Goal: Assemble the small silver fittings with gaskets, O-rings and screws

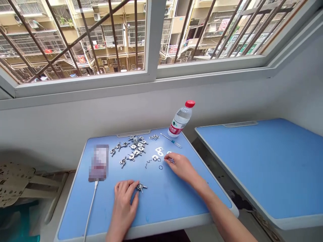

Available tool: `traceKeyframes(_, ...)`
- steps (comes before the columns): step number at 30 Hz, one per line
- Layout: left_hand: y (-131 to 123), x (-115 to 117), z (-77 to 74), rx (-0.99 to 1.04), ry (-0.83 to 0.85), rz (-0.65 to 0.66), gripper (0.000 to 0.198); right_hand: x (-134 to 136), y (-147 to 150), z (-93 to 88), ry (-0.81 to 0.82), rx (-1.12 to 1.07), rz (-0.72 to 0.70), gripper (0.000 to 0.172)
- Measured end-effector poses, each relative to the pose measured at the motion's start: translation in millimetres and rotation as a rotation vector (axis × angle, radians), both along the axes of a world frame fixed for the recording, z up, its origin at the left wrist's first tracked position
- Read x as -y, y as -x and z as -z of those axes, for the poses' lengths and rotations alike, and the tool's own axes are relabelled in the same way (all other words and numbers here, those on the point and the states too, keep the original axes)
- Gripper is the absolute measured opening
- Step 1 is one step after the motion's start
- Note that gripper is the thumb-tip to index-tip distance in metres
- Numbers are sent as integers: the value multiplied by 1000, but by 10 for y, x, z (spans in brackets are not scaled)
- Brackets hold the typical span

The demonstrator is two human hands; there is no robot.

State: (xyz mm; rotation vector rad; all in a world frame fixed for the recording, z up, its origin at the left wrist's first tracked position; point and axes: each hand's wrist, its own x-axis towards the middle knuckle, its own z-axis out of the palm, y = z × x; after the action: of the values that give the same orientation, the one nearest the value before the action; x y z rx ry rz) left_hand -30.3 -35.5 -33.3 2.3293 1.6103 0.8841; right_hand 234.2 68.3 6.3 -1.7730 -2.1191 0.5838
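The left hand point(123, 198) lies low on the table with its fingers close together. Thumb and forefinger seem to nip the near end of a winged fitting point(141, 187) that sits at the front middle of the blue table point(161, 208), probably to stop the knobbly little casting from rocking. The right hand point(180, 165) is stretched further out, its fingers curled down over some tiny bright bits point(171, 159). I cannot tell whether they pinch anything or only touch.

Around that hand the loose stock sits in kinds, likely so each sort is within a short reach:
- A thin dark ring point(160, 167)
- A scatter of specks like small screws point(147, 163)
- A few flat shiny plates point(158, 150) with holes in them

Behind these is a heap of fittings point(134, 148) — silvery, spiky, all alike.

A slim screwdriver point(172, 140) lies at an angle near the far edge, beside a clear water bottle point(182, 118) with a red cap and label, upright in the corner out of the hands' way. To the left a phone point(99, 162) lies flat with its white cable point(90, 206) trailing off the front. The tabletop is smooth matt plastic — a second table point(264, 161) of the same kind stands apart on the right, below a barred window point(151, 40).
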Motion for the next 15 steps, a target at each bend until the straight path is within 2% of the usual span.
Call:
traceKeyframes(4,27,-17,42,-25,-4,8,40,-181,-59,-41,26,16,5,16)
traceKeyframes(8,1,-17,10,-18,-6,-10,41,-304,-21,-80,26,14,1,17)
traceKeyframes(15,-12,-16,-9,-13,-3,-14,42,-237,91,-44,38,-22,-86,15)
